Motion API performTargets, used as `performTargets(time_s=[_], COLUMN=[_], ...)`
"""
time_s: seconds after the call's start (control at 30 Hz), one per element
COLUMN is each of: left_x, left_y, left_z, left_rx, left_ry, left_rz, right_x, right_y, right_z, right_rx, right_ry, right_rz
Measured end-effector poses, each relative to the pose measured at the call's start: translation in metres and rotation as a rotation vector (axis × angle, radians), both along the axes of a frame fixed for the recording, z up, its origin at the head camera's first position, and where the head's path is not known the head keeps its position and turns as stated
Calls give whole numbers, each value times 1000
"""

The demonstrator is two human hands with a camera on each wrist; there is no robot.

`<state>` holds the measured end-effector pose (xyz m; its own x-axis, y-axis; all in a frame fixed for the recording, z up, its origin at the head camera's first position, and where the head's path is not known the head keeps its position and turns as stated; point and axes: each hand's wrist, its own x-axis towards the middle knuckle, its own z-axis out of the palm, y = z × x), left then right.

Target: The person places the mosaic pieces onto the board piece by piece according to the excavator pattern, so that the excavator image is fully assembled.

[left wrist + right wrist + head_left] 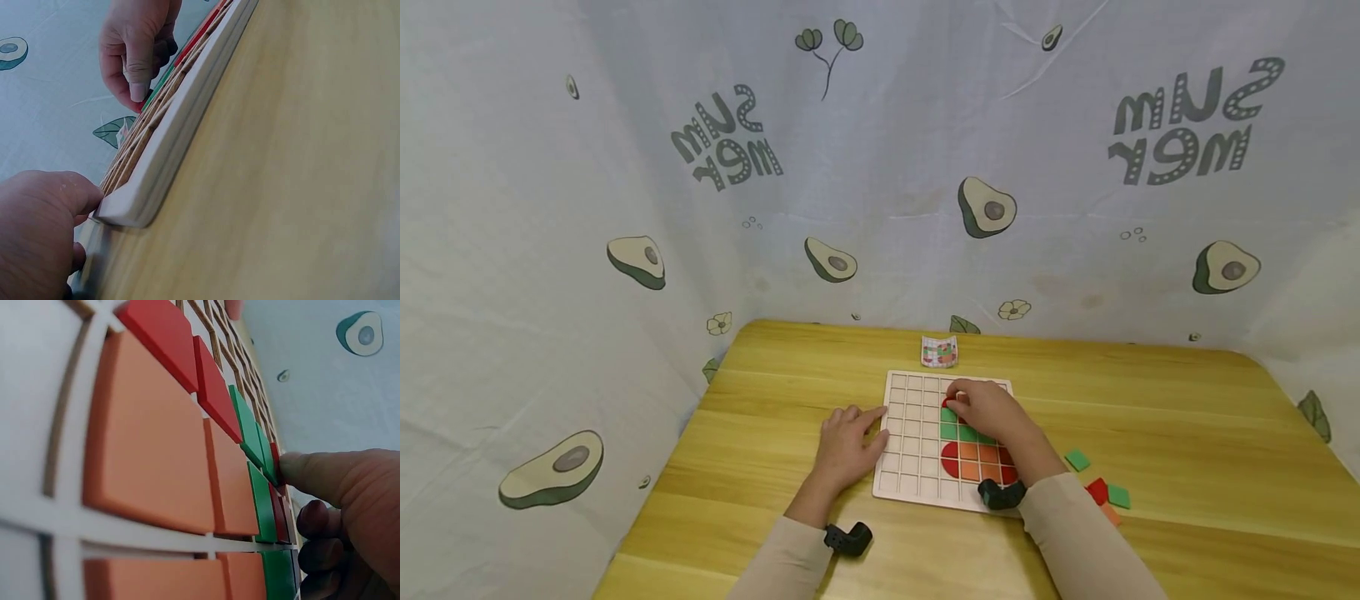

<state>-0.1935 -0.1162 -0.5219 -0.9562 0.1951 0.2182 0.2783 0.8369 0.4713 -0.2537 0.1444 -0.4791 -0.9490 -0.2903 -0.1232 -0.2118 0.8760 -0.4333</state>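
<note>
A pale wooden grid board (pixel 913 454) lies on the table, its right part holding red, orange and green tiles. At the far side of the filled columns, my right hand (pixel 992 412) pinches a red tile (pixel 947 403) between thumb and index finger, right at a cell beyond the green tiles (pixel 949 432). Nearer to me, orange tiles (pixel 147 437) sit in their cells with red, round-cornered tiles (pixel 165 340) beside them. My left hand (pixel 844 448) rests at the board's left edge, thumb and index fingertips touching it, the other fingers relaxed.
Beyond the board stands a small card (pixel 939 352) printed with a coloured grid pattern. To the right of my right forearm lie loose tiles: a green one (pixel 1077 460), a red one (pixel 1097 490), another green and an orange. A patterned curtain (pixel 880 167) hangs behind the table.
</note>
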Motion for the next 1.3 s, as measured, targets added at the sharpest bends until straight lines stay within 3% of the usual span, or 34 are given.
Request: performTargets(time_s=[0.4, 0.6, 0.87, 1.17, 1.3], left_x=[1, 1, 1, 1, 1], left_y=[1, 1, 1, 1, 1], left_z=[1, 1, 1, 0, 1], left_rx=[-6, -8, -10, -9, -9], left_ry=[-1, 31, 38, 35, 30], left_rz=[-2, -4, -2, 1, -1], right_x=[1, 8, 30, 63, 78], right_y=[-1, 12, 50, 106, 123], right_z=[1, 9, 24, 19, 17], right_rx=[9, -56, -106, -85, -87], right_ry=[-1, -2, -43, -30, -74], right_rz=[-38, -33, -45, -52, -58])
